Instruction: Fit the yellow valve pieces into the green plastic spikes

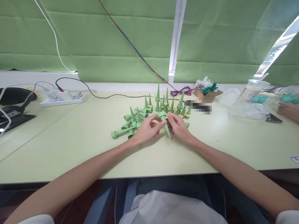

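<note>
Between my two hands is a green plastic watering spike [166, 126], tilted with its pointed end down toward me. My left hand [150, 127] is closed on the spike's wide collar from the left. The fingers of my right hand [177, 125] are pinched at the collar's right side, where a small yellow part seems to sit, mostly hidden. Just behind my hands stand several upright green spikes [158, 95], some with yellow valves [165, 102]. Left of my left hand, more green spikes [122, 132] lie in a loose pile.
A white power strip [64, 100] with cables lies at the back left. At the back right are a small cardboard box [206, 95], a plastic cup [252, 90] and clear bags [247, 111]. Another person's hand [288, 110] rests at the far right.
</note>
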A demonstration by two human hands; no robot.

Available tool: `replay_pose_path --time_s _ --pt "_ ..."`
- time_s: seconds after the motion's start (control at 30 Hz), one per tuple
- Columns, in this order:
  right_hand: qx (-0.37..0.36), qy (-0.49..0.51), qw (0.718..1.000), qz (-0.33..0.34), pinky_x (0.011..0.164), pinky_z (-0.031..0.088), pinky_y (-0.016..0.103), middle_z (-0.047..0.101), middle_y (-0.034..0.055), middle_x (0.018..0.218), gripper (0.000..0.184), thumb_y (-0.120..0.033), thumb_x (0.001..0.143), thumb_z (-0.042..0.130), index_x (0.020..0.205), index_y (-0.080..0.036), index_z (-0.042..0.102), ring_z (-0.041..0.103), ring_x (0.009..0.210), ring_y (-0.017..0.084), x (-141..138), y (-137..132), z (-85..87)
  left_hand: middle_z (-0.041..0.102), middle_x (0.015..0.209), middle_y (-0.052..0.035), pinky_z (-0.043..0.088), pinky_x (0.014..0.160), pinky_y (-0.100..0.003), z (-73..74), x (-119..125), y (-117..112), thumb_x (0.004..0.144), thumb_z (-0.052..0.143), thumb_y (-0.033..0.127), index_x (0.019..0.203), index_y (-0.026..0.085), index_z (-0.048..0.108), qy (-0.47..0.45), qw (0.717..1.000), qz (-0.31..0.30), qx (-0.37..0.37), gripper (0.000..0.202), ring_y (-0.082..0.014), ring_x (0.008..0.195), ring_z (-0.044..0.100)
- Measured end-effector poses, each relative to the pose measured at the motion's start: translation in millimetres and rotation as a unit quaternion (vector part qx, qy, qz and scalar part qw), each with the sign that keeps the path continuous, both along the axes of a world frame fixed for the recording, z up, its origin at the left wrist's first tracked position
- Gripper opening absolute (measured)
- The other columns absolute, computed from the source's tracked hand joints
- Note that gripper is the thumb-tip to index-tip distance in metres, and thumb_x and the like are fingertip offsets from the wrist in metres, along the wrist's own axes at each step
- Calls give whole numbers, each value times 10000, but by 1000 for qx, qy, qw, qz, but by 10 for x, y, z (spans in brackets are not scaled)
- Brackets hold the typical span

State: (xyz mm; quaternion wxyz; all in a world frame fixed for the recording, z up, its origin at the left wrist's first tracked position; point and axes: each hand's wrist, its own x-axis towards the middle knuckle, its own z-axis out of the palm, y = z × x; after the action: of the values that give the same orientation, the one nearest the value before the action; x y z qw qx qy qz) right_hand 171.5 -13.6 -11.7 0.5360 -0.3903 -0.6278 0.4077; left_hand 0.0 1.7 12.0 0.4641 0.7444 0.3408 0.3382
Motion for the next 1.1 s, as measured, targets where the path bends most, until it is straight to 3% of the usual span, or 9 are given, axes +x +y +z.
replay_pose_path --time_s 0.3,0.63,0.77,1.1 --pt "-16 1 1000 5 319 329 231 471 -47 447 539 -636 946 423 612 -213 416 427 313 87 12 -9 11 474 550 64 369 438 -220 -81 4 25 854 645 460 929 209 481 10 997 26 68 309 -99 453 460" --pt "-23 -16 1000 13 368 298 233 434 -32 359 590 -547 981 416 498 -213 357 384 312 79 9 -19 54 518 878 -14 446 527 -221 -144 -13 76 874 632 362 1008 194 530 30 975 49 215 238 -92 612 505" --pt "-26 -22 999 3 365 293 236 426 -25 350 607 -547 974 423 472 -218 332 381 311 79 6 -20 56 515 919 -30 456 560 -229 -138 -19 62 905 589 349 1015 196 544 45 966 47 251 194 -96 635 491" --pt "-18 -16 1000 -12 333 309 244 468 -33 434 575 -641 945 417 568 -207 431 419 315 89 -53 -20 20 558 988 -29 466 586 -233 -83 7 33 876 572 249 1057 191 534 61 973 61 215 193 -81 620 538"
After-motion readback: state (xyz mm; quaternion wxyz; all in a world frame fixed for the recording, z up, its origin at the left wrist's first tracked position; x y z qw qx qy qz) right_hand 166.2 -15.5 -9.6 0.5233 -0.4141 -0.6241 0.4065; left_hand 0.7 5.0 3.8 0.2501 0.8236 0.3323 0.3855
